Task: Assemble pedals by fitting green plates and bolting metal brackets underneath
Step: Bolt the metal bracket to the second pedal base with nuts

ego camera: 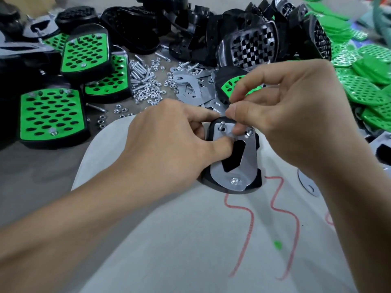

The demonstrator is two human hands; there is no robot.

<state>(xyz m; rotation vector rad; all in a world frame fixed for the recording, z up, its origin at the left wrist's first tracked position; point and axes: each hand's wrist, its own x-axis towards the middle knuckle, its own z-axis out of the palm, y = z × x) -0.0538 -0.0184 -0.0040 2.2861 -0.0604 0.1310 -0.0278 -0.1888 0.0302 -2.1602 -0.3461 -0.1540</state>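
Note:
A black pedal (252, 182) lies upside down on my lap, with a metal bracket (243, 163) on its underside. A nut (235, 181) sits on the near bolt; two bolt ends (222, 124) stick up at the far end. My left hand (169, 134) grips the pedal's left side, thumb pressed on the bracket. My right hand (285, 111) pinches something small over the far end of the bracket, near the right bolt (249, 132); the fingers hide what it is.
Finished pedals with green plates (51, 115) lie at the left. Loose nuts and bolts (146, 85) and spare metal brackets (190, 87) are scattered ahead. Black pedal shells (249, 45) pile up at the back, green plates (364, 89) at the right. Another bracket (309, 185) lies by my right wrist.

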